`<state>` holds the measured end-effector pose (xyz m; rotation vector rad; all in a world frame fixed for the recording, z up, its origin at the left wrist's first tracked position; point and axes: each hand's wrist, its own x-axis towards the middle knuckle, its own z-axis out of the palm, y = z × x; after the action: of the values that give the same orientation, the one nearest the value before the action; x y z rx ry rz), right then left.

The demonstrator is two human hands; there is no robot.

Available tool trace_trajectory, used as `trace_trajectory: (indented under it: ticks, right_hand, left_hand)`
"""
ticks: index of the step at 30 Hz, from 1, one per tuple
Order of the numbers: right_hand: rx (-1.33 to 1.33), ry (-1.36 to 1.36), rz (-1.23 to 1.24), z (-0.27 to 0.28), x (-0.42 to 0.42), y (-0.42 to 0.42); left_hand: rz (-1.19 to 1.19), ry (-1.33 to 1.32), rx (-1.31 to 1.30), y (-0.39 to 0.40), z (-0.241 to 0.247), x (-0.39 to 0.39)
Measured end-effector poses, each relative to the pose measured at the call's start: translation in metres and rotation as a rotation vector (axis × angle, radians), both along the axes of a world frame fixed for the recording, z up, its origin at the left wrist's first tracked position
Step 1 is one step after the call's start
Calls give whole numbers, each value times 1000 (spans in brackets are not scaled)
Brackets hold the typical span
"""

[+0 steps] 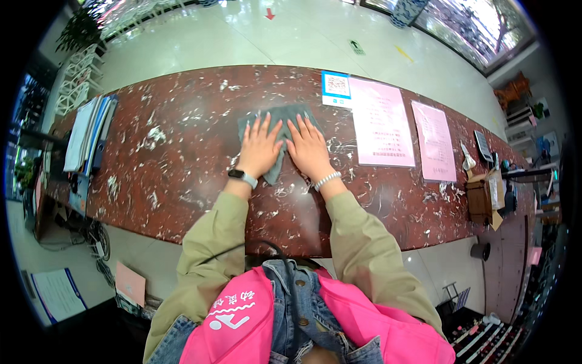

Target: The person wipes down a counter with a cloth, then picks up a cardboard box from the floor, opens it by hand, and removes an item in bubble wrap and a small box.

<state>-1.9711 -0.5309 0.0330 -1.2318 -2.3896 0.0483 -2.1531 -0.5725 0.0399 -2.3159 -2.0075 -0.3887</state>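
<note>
A grey-green cloth point(298, 112) lies spread on the reddish-brown, white-veined stone counter point(200, 123) before me. My left hand point(260, 148) presses flat on the cloth's left part, fingers spread; a watch point(242, 177) circles that wrist. Flat on the right part rests my right hand point(308, 148), its fingers also apart, with a pale beaded bracelet point(327, 180) at the wrist. The thumbs nearly meet over the middle. A fold of cloth shows between the hands towards me, while the rest under the palms is hidden.
Right of the cloth lie a blue-bordered printed code card point(337, 86) and two pink printed sheets point(382, 123) point(434, 141). Farther right are a calculator point(483, 145) and a cardboard box point(496, 193). Upright folders point(86, 136) stand at the left end. Tiled floor point(204, 41) lies beyond.
</note>
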Motion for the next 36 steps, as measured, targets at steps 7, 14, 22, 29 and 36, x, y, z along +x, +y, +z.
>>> trace_trajectory:
  ticks: [7, 14, 22, 29, 36]
  right_hand:
    - [-46, 82, -51, -4, -11, 83]
    - [-63, 108, -84, -5, -11, 108]
    - [-87, 126, -75, -8, 4, 46]
    - [-253, 111, -62, 25, 114, -135]
    - [-388, 52, -336, 48, 250, -215]
  left_hand:
    - [3, 130, -145, 97, -8, -5]
    - [-12, 152, -88, 131, -22, -15]
    - [-136, 65, -50, 67, -13, -5]
    - [-302, -75, -278, -98, 35, 93]
    - [-687, -190, -305, -122, 33, 213]
